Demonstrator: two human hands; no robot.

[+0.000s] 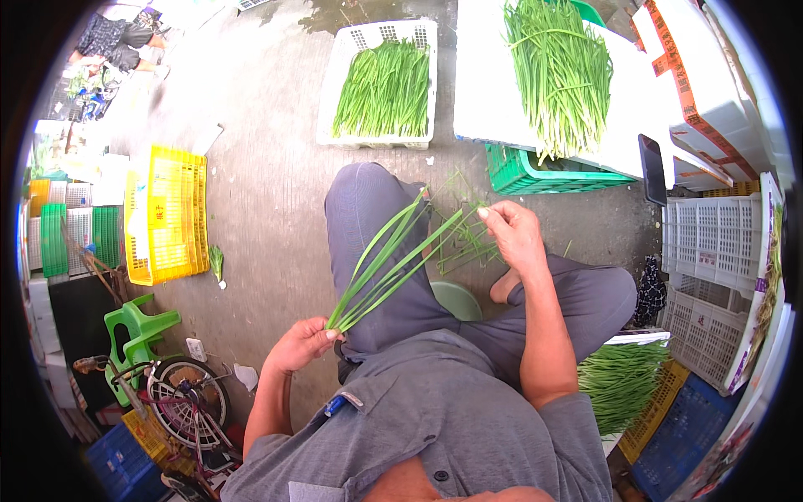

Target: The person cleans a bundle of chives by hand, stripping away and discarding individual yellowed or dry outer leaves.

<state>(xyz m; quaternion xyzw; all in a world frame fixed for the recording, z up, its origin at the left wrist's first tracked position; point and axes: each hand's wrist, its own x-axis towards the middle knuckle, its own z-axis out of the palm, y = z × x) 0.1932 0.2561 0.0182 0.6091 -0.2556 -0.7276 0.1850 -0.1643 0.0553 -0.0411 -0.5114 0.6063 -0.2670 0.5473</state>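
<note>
A small bunch of long green stalks, which look like garlic chives [376, 276], is held at its lower end by my left hand [308, 342], beside my thigh. My right hand [515, 235] is at the far tips of the bunch, thumb and forefinger pinched together on what seems a thin green strand. Below that hand, loose green scraps [467, 241] lie on the floor between my legs. A white plastic basket [376, 143] in front of me holds many chives laid lengthwise. On a white board [486, 100] to its right lies a large bundle of chives [558, 81].
A green crate [514, 179] supports the board, and a phone [652, 169] stands at its right. Yellow crates [166, 213], a green plastic stool [141, 323] and a bicycle [188, 401] are at left. More chives [621, 383] and stacked white crates [709, 238] are at right. A person [119, 41] is far left.
</note>
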